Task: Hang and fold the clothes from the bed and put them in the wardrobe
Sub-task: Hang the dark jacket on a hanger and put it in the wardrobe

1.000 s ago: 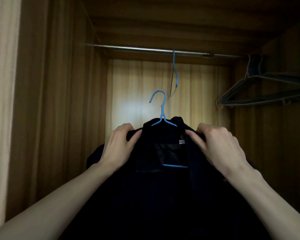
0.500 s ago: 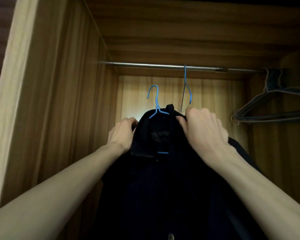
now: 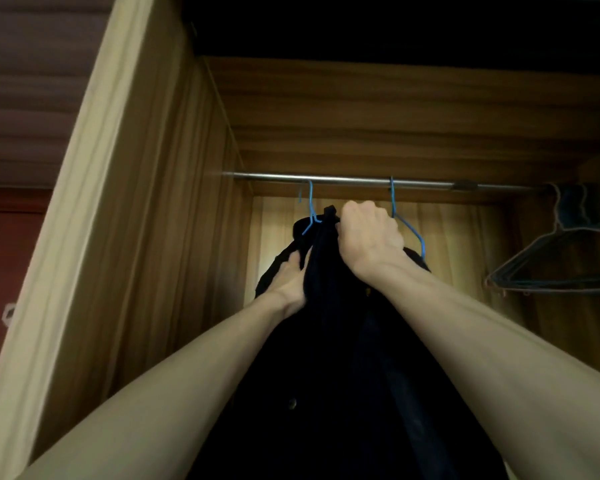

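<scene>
Head view, looking up into the wardrobe (image 3: 146,209): a dark, near-black shirt (image 3: 329,358) hangs on a blue wire hanger (image 3: 310,216), raised just under the rail (image 3: 343,180). The fabric is so dark that little detail shows; it falls in long vertical folds from the collar down to the bottom edge of the frame, with a small pale button (image 3: 292,403) low on its front and a tiny light speck higher up near the right wrist. The collar bunches into a narrow peak beside the hanger's neck. The hanger's hook rises to the rail near its left end; whether it sits over the rail or just short of it cannot be told.

The right hand (image 3: 368,237) is clenched on the top of the shirt at the collar, knuckles up, just right of the hanger's neck. The left hand (image 3: 291,282) is lower, its fingers pressed into the shirt's left shoulder, grasping the cloth there.

A second blue hanger (image 3: 407,226), bare, hangs from the rail just behind the right hand. At the rail's right end a cluster of grey hangers (image 3: 551,268) hangs near the wardrobe's right wall.
</scene>
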A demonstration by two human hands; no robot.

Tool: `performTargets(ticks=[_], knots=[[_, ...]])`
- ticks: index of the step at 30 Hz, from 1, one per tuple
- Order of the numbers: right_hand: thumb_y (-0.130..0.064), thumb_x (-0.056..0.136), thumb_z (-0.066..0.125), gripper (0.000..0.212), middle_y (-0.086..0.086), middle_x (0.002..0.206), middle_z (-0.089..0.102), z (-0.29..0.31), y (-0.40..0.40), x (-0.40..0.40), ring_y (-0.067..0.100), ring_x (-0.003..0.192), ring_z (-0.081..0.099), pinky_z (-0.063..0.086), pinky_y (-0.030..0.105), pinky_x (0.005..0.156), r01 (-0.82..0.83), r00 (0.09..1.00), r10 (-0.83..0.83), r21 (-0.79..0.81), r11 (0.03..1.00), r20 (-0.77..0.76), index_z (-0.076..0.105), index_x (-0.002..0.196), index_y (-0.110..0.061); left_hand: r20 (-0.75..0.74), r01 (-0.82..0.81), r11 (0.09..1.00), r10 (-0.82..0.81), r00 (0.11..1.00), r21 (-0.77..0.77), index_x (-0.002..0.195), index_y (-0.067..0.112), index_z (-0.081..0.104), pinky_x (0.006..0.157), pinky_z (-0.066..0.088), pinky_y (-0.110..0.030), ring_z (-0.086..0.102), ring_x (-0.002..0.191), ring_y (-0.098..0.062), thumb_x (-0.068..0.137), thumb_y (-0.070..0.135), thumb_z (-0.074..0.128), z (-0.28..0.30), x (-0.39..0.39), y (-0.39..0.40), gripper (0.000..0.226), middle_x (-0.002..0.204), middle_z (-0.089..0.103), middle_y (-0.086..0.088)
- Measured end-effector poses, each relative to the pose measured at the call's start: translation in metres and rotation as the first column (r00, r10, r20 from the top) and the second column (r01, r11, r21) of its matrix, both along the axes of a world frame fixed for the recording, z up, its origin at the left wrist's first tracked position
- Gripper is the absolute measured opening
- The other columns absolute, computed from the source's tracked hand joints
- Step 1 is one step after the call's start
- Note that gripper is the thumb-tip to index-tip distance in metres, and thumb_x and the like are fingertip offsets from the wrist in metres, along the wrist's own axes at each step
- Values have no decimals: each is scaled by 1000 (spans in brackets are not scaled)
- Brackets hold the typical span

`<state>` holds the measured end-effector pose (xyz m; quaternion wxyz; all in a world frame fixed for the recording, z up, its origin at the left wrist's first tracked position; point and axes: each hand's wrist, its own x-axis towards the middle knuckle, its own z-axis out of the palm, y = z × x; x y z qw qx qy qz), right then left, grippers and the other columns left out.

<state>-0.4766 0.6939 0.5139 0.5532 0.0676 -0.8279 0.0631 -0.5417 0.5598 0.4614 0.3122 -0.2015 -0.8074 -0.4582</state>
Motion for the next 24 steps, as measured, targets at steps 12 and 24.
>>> performTargets(ticks=[12,24], knots=[[8,94,53,33,19,128,61,70,7,-35,44,119,61,43,42,76,165,984,-167,-35,986,-62,64,124,-1,-66,-159,982,153,986,-104,158,33,37,121,31,-41,43,144,-29,107,58,20,49,-31,-29,59,156,48,-3],[5,97,49,31,18,125,62,83,10,-55,42,117,62,43,42,75,166,983,-167,-18,986,-74,64,123,-3,-96,-207,956,191,977,-206,156,27,39,112,43,-46,55,129,-31,107,56,27,75,-51,-29,58,143,57,-10]])
